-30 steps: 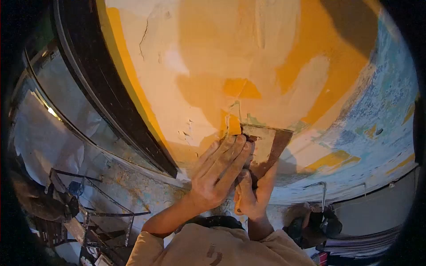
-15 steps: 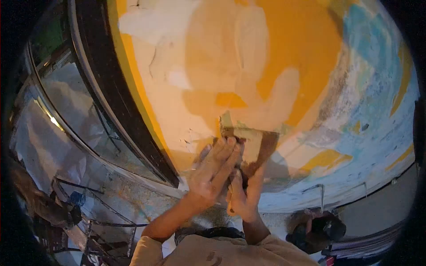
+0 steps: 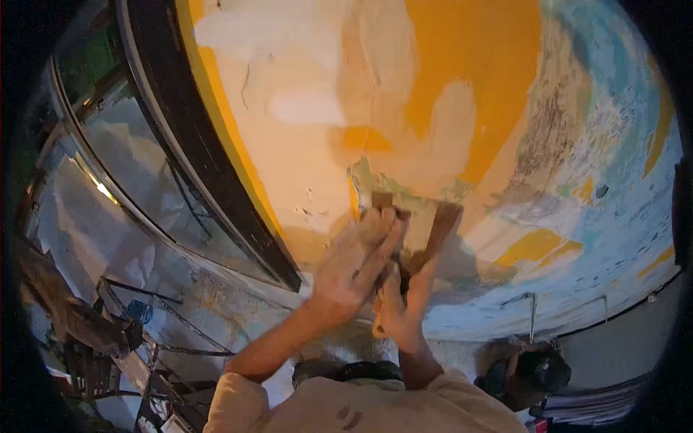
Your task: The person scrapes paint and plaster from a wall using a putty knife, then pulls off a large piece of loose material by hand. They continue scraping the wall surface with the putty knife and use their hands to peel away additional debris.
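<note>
A wide putty knife [image 3: 445, 225] lies against the painted wall [image 3: 310, 166], its dark blade partly covered with a cream-coloured filler. My right hand [image 3: 406, 307] is closed round its handle, whose orange end shows below the palm. My left hand [image 3: 354, 263] lies over the left part of the blade with its fingers pressed together, and a dark squarish bit of blade shows above the fingertips. Just above the blade is a greenish patch [image 3: 364, 173] with a ragged edge. My fingers hide much of the tool.
A dark door or window frame [image 3: 209, 144] runs down the left, with glass beside it. Metal framework [image 3: 166, 350] stands at the lower left. Another person [image 3: 538, 372] is at the lower right, near a pipe [image 3: 533, 317] on the wall. Blue, flaking paint covers the wall's right side.
Both hands and the putty knife stay close together, slightly shifted on the wall. More of the greenish patch and the dark blade corner shows above my left fingers. The view has shifted a little.
</note>
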A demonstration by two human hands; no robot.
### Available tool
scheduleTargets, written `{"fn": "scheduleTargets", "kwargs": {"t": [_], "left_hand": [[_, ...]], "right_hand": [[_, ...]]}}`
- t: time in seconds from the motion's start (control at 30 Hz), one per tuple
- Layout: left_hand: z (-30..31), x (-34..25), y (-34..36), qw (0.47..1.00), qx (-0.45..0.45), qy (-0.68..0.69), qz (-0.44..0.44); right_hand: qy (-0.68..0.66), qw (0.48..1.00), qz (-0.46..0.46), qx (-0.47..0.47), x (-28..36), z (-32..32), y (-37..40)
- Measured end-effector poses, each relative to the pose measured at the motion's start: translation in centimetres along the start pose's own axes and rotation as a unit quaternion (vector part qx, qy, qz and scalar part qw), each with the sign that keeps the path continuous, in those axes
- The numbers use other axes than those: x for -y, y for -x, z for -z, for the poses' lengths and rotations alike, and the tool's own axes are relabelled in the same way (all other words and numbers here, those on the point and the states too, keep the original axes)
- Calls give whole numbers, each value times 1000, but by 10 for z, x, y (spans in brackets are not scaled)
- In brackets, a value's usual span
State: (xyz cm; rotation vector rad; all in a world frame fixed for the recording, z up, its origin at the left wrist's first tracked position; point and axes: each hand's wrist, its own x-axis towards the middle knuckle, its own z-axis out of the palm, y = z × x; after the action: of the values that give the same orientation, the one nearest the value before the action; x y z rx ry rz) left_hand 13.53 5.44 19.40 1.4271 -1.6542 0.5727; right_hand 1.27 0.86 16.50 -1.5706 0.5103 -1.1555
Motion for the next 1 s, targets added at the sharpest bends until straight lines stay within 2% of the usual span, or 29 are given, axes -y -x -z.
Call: {"fn": "scheduleTargets", "kwargs": {"t": [0.07, 0.1, 0.23, 0.3, 0.33, 0.37, 0.4, 0.5, 0.57, 0.6, 0.63, 0.67, 0.77, 0.83, 0.9, 0.97, 1.0], "left_hand": [[-6, -4, 10, 999, 21, -29, -1], [-3, -2, 1, 1000, 1, -30, -5], [11, -16, -17, 999, -17, -31, 20], [10, -17, -15, 999, -7, -41, 24], [3, -19, -2, 999, 5, -41, 29], [-4, -17, 4, 999, 14, -42, 32], [-6, -8, 3, 998, -21, -57, -7], [13, -12, -23, 997, -23, -76, 17], [9, -18, -13, 998, -8, -47, 35], [0, -15, 2, 998, 9, -46, 32], [-6, -13, 10, 998, 26, -44, 31], [-7, -12, 10, 998, 6, -49, 28], [18, -10, -24, 997, -17, -79, 13], [20, -8, -19, 998, -4, -61, 21], [15, -11, -6, 998, 17, -49, 23], [10, -7, -4, 999, 17, -46, 19], [16, -6, -11, 999, 6, -40, 11]], "right_hand": [[27, 998, 55, 1, -1, 2, 1], [43, 997, 69, 4, -2, 0, -4], [124, 991, 33, 35, 4, 8, -4], [128, 985, 108, 31, -4, 10, -7], [89, 991, 102, 17, -3, 9, 0], [112, 986, 119, 27, -1, 9, -5], [137, 981, 132, 37, 1, 9, -10], [185, 976, 102, 45, -6, 11, -5], [246, 955, 164, 11, -11, 10, -2], [173, 976, 127, 45, -2, 12, -1], [149, 980, 127, 43, -4, 10, -2], [126, 983, 128, 40, -8, 7, -5], [128, 985, 114, 38, 2, 0, -8], [168, 975, 143, 14, 0, -6, -12], [142, 979, 149, 2, -2, -8, -6], [-29, 995, 93, 4, -6, -12, -6], [54, 994, 99, 9, -4, -11, -11]]}}
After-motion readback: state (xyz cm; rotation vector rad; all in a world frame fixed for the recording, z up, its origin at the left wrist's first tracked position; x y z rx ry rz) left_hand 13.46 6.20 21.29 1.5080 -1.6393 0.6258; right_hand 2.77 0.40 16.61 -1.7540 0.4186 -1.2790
